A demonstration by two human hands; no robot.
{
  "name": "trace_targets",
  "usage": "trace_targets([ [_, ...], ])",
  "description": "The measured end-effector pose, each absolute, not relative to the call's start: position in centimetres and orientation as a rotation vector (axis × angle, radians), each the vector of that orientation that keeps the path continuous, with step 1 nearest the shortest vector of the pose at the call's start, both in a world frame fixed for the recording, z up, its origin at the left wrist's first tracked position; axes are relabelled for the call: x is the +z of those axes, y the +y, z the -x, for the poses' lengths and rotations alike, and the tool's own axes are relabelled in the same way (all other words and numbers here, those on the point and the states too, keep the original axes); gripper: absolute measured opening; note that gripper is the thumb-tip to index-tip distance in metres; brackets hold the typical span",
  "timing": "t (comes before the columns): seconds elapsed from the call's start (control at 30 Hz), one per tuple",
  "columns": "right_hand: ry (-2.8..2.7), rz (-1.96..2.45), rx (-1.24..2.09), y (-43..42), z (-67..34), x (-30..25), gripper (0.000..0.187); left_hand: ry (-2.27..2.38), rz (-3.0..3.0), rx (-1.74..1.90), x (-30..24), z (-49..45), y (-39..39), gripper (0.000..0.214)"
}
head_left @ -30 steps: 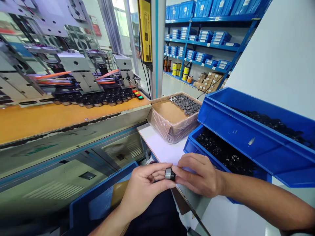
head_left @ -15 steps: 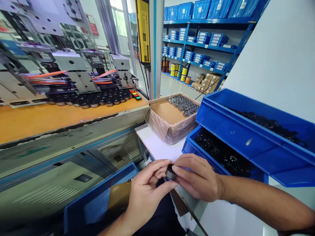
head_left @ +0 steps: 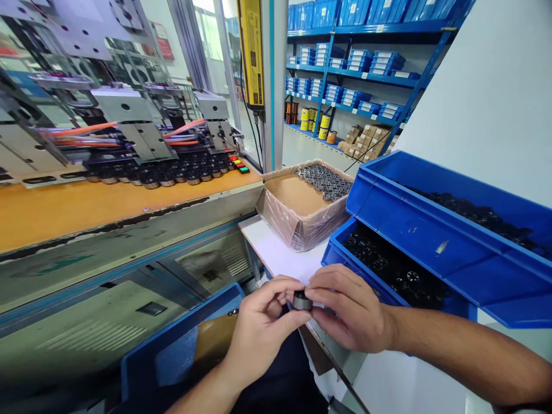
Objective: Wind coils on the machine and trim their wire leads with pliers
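Observation:
Between my two hands is a small round part (head_left: 302, 301), a grey metal ring with a black piece at its top. My left hand (head_left: 267, 319) grips it, thumb below and fingers at the upper rim. The fingertips of my right hand (head_left: 347, 310) pinch the black upper piece from the other side; the contact is partly hidden by the fingers. Just beyond, a lower blue bin (head_left: 330, 253) contains many black plastic pieces (head_left: 383, 264). An upper blue bin (head_left: 414, 221) rests above it with more black pieces.
A plastic-lined cardboard box (head_left: 297, 230) holding rows of metal rings (head_left: 325, 179) stands on the white table (head_left: 276, 253). To the left, an orange bench (head_left: 129, 201) carries machinery (head_left: 142, 135) and rows of black-topped parts (head_left: 172, 172). A blue crate (head_left: 172, 345) sits low beside me.
The round part has tipped more upright and moved slightly right, with both hands still on it. The whole view has shifted a little.

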State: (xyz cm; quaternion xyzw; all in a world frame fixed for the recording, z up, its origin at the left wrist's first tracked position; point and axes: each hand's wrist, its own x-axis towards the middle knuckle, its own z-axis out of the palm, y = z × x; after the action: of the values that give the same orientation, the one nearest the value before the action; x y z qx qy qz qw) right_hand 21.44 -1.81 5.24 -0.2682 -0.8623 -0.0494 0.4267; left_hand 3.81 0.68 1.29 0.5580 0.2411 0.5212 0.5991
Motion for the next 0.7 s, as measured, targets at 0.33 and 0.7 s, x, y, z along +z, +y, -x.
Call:
trace_targets([
  [0.33, -2.127, 0.69, -0.07, -1.6, -21.8, 5.1, 0.019, 0.434, -1.31, 1.103, 0.6, -3.1, 0.9, 0.033],
  [0.7, -2.182, 0.738, -0.086, -1.8, -21.6, 5.1, 0.018, 0.579, -1.836, 1.343, 0.7, -3.1, 1.2, 0.02],
])
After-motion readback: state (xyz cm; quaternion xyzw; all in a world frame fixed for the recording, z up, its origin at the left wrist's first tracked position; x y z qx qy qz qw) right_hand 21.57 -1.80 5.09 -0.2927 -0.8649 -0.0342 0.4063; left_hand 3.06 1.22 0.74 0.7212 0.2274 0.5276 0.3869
